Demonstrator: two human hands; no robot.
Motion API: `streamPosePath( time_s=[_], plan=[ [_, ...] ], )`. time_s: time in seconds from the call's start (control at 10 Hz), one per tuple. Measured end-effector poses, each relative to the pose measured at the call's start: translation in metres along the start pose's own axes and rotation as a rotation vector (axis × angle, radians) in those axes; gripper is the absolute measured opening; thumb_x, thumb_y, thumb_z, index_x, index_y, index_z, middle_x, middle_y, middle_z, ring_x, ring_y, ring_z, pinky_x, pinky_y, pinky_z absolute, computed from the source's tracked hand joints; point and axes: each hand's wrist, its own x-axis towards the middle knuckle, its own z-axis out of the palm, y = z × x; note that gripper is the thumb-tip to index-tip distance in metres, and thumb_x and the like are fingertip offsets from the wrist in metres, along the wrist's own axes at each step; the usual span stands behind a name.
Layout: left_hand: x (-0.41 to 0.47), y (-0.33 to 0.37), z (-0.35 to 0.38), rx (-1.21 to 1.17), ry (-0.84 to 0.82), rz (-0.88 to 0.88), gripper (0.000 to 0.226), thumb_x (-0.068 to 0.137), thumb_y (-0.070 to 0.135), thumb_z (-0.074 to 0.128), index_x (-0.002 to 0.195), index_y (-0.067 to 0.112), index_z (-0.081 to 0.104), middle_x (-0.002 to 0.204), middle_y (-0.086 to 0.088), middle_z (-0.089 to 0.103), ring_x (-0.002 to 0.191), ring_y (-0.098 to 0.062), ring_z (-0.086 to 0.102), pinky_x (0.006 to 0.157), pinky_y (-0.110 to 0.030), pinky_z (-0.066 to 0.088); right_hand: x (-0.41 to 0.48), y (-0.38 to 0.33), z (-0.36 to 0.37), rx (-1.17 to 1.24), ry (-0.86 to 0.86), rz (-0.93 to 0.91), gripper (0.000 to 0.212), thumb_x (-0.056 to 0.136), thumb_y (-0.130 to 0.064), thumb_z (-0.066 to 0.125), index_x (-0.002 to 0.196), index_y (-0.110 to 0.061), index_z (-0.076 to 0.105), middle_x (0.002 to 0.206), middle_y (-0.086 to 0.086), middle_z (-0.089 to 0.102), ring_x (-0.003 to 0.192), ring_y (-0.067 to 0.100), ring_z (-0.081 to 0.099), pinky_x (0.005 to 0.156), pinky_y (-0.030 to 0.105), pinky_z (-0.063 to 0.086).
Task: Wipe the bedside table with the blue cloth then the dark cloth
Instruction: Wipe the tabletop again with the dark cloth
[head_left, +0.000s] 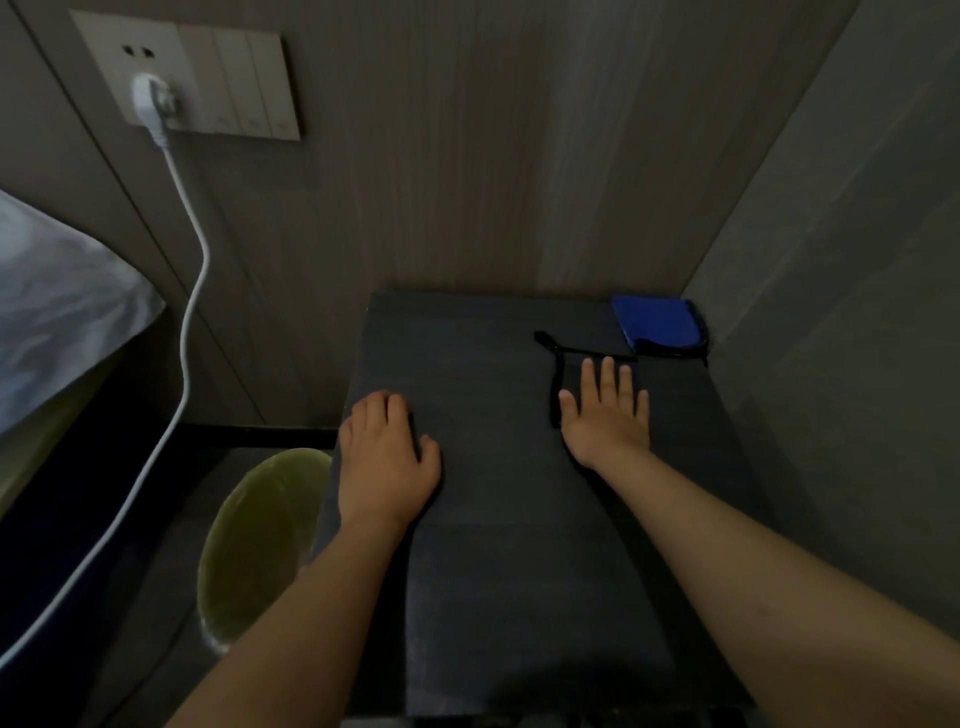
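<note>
The bedside table has a dark top and stands in a corner between two walls. A folded blue cloth lies at its back right corner. Just in front of it a dark cloth is spread flat, hard to tell from the tabletop apart from its black edge. My right hand lies flat on this dark cloth, palm down with fingers spread. My left hand rests on the table's left edge with fingers loosely bent and holds nothing.
A yellow-green round bin stands on the floor left of the table. A white cable hangs from a plug in the wall socket. A bed with a pale pillow is at far left.
</note>
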Motion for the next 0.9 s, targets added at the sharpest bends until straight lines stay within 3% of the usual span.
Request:
streamPosePath(
  time_s=[0.5, 0.7, 0.9],
  plan=[
    [-0.001, 0.000, -0.001, 0.005, 0.006, 0.004, 0.026, 0.078, 0.028, 0.050, 0.093, 0.007, 0.049, 0.105, -0.014, 0.051, 0.102, -0.031, 0.046, 0.091, -0.043, 0.037, -0.003, -0.012, -0.001, -0.012, -0.006, 0.016, 0.061, 0.100, -0.049, 0.007, 0.151, -0.022, -0.015, 0.158, 0.004, -0.022, 0.146, 0.024, -0.020, 0.119, 0.045, -0.009],
    [-0.004, 0.001, -0.003, 0.027, 0.028, 0.092, 0.033, 0.081, 0.023, 0.046, 0.108, 0.007, 0.056, 0.127, -0.012, 0.054, 0.117, -0.029, 0.049, 0.095, -0.041, 0.039, -0.011, -0.034, 0.002, -0.017, -0.021, -0.034, 0.061, 0.100, -0.049, 0.006, 0.151, -0.022, -0.015, 0.158, 0.003, -0.023, 0.146, 0.024, -0.021, 0.119, 0.045, -0.009],
    [-0.029, -0.004, -0.020, -0.012, -0.042, 0.160, 0.041, 0.082, 0.024, 0.038, 0.114, 0.010, 0.058, 0.128, -0.008, 0.057, 0.116, -0.027, 0.053, 0.096, -0.038, 0.042, -0.013, -0.036, 0.002, -0.007, -0.030, -0.043, 0.062, 0.100, -0.049, 0.007, 0.151, -0.022, -0.014, 0.158, 0.004, -0.023, 0.146, 0.023, -0.021, 0.119, 0.045, -0.010]
  ],
)
